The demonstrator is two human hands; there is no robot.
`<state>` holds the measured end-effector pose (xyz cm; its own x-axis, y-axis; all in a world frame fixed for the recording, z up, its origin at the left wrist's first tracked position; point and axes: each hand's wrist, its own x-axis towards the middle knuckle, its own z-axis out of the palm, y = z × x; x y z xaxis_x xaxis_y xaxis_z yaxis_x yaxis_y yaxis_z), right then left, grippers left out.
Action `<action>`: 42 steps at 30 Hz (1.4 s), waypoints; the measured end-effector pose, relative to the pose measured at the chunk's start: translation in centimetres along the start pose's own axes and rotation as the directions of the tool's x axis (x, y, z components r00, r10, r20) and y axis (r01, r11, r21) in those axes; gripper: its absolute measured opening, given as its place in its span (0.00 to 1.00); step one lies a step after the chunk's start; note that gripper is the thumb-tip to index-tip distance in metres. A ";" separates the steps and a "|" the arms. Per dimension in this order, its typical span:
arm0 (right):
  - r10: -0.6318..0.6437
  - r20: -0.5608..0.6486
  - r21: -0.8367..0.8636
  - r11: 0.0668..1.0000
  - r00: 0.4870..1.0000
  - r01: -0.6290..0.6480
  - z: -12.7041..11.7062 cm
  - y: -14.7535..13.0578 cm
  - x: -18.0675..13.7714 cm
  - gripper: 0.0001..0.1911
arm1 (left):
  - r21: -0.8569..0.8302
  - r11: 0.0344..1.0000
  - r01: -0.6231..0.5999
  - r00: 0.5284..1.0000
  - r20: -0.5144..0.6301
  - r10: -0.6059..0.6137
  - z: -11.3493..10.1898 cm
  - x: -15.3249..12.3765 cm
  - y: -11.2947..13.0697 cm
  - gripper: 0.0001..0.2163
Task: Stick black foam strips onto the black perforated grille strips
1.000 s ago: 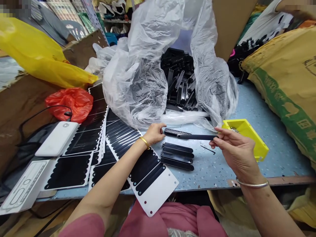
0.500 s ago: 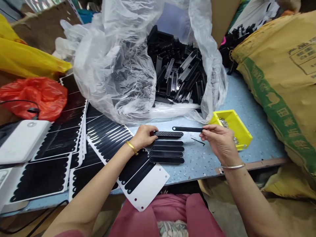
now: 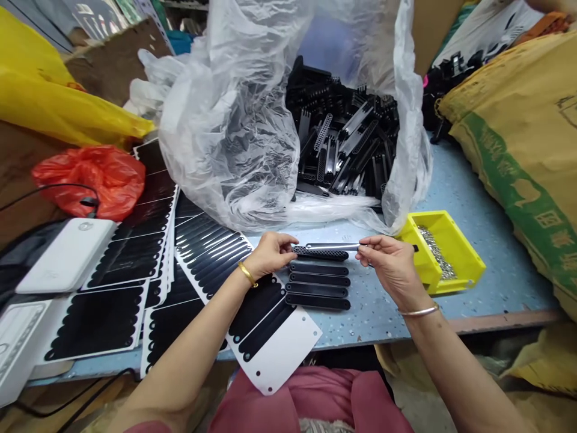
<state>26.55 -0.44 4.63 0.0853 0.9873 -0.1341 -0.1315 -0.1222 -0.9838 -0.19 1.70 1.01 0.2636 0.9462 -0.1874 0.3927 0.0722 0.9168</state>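
Note:
My left hand pinches the left end of a black bar with a honeycomb pattern, just above the table. My right hand grips the right end of a thin black adhesive strip. The strip lies along the bar's upper edge, its left end near my left fingertips; whether they touch I cannot tell. Below, several smooth black bars lie stacked in parallel rows on the blue speckled table. A small dark tip shows just right of my right hand; what it belongs to is hidden.
A clear plastic bag full of black plastic parts stands behind. Sheets of black strips cover the left, beside a white box-like device and red bag. A yellow bin of small metal pieces and a big sack are right.
My right hand has brought the strip left and down from beside the honeycomb bar to its upper edge. The strip's face now looks shiny. The view has shifted slightly.

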 end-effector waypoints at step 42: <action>0.017 -0.004 -0.165 0.986 1.000 -0.017 2.4 1.9 -0.1 0.13 | -0.166 0.986 0.037 0.999 -0.014 -0.039 0.4 -0.2 -0.7 0.13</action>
<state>23.98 -0.55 3.09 0.0872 0.9847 -0.1508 0.0316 -0.1541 -0.9876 -0.20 1.34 0.29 0.2351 0.9471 -0.2184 0.2507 0.1580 0.9551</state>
